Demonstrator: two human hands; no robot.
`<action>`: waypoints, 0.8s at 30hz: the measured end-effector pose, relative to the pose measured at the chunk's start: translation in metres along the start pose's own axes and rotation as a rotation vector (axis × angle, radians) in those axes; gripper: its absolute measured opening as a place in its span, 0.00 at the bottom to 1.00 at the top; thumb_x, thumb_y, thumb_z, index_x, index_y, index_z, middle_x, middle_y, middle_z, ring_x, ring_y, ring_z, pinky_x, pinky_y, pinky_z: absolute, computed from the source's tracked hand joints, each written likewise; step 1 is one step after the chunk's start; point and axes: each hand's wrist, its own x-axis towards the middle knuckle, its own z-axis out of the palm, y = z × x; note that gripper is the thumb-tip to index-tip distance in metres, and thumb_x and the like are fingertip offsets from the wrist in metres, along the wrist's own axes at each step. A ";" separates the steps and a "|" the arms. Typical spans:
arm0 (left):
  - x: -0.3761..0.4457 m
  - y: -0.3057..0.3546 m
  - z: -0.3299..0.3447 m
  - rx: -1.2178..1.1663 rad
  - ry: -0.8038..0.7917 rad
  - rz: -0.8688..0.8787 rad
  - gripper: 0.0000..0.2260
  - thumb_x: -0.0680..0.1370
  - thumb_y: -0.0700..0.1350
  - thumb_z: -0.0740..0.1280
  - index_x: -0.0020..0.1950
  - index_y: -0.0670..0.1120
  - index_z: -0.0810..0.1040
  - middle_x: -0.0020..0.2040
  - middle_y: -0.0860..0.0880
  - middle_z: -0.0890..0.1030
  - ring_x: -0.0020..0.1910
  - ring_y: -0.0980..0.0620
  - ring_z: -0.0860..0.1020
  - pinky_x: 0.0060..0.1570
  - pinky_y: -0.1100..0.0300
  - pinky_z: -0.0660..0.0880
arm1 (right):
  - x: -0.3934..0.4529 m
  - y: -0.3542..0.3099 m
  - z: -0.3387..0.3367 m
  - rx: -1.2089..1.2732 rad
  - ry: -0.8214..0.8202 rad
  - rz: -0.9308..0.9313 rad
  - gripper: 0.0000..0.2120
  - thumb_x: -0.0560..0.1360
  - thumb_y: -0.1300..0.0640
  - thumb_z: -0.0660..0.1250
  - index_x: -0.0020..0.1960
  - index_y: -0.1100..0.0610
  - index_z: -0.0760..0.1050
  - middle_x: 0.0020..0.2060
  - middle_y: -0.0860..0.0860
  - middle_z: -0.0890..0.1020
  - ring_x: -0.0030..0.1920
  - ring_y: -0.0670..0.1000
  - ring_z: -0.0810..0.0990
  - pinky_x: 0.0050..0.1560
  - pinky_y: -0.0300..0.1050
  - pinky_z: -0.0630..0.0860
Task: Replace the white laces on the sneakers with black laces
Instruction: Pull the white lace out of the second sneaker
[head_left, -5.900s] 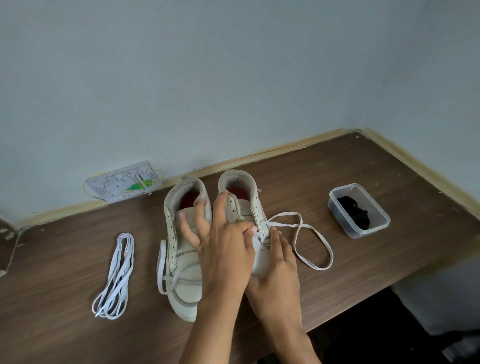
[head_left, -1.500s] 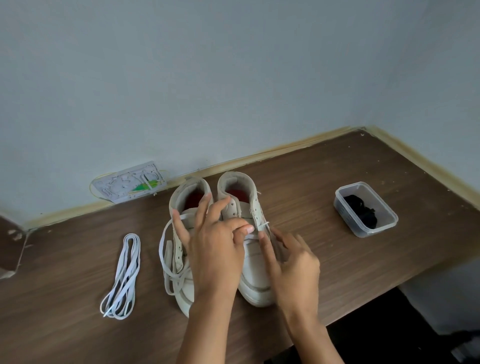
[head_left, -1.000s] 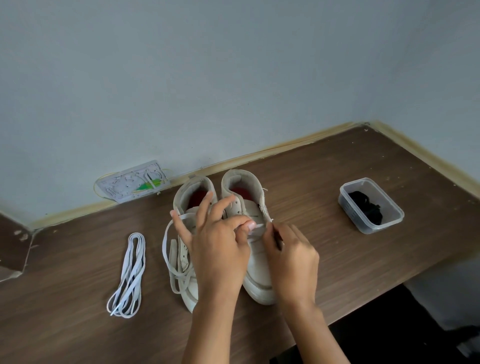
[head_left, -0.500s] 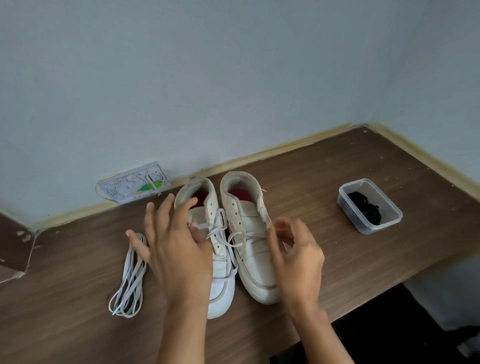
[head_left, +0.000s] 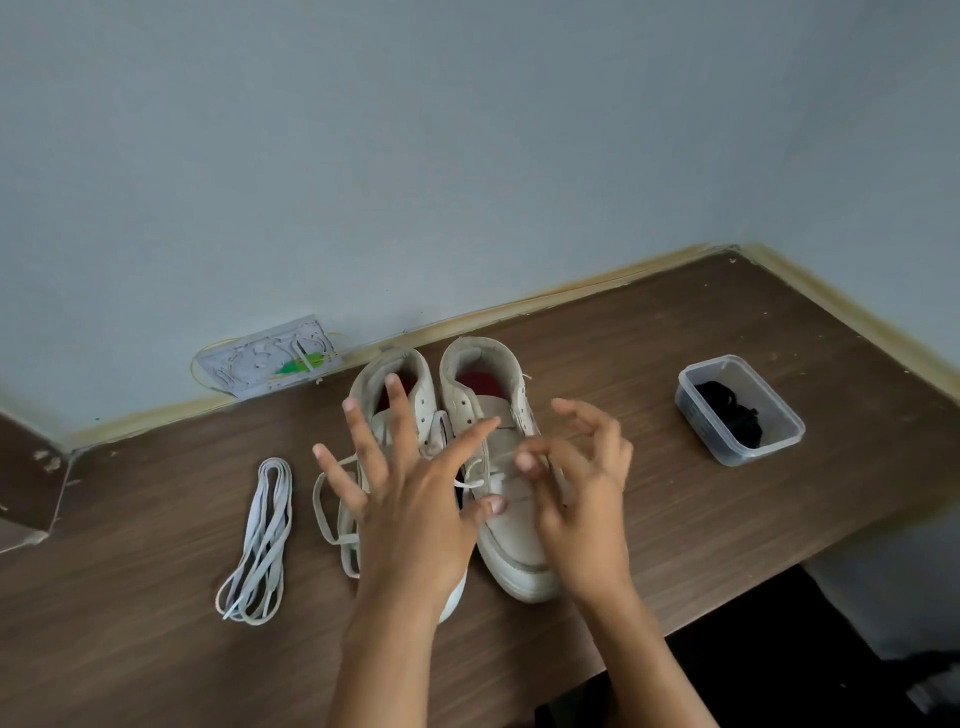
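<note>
Both hands have let go and lifted since a second ago, when they pinched lace at the right sneaker's eyelets. Left hand (head_left: 415, 509) spreads wide, fingers straight, holding nothing, above the left sneaker (head_left: 410, 415). Right hand (head_left: 582, 499) hovers loosely curled and empty over the right sneaker (head_left: 511, 540), nearer its remaining white lace (head_left: 480, 480), which lies just ahead of the fingertips. Both sneakers run long axis away from the person, toes toward them, heels to the wall. Black laces (head_left: 730, 415) wait in the tub (head_left: 696, 410), well apart on the right
</note>
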 end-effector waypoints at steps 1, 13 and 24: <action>0.000 0.002 -0.002 0.003 -0.030 -0.021 0.30 0.73 0.64 0.66 0.68 0.78 0.52 0.71 0.51 0.21 0.70 0.41 0.21 0.60 0.38 0.21 | 0.001 -0.001 -0.002 0.077 0.083 0.073 0.10 0.76 0.62 0.71 0.45 0.46 0.79 0.62 0.41 0.67 0.63 0.44 0.64 0.62 0.34 0.61; -0.002 0.007 -0.002 0.017 -0.081 -0.049 0.40 0.77 0.64 0.60 0.68 0.72 0.26 0.69 0.49 0.18 0.69 0.37 0.21 0.67 0.34 0.29 | -0.002 -0.008 -0.003 -0.196 -0.159 -0.013 0.08 0.79 0.44 0.64 0.55 0.41 0.79 0.72 0.46 0.61 0.69 0.54 0.58 0.66 0.54 0.60; -0.003 0.002 -0.001 -0.025 -0.136 -0.062 0.40 0.77 0.65 0.59 0.69 0.70 0.25 0.71 0.50 0.19 0.67 0.42 0.18 0.71 0.39 0.30 | 0.008 -0.008 -0.014 0.277 0.492 0.380 0.09 0.79 0.58 0.66 0.44 0.44 0.75 0.56 0.47 0.68 0.54 0.54 0.77 0.58 0.48 0.76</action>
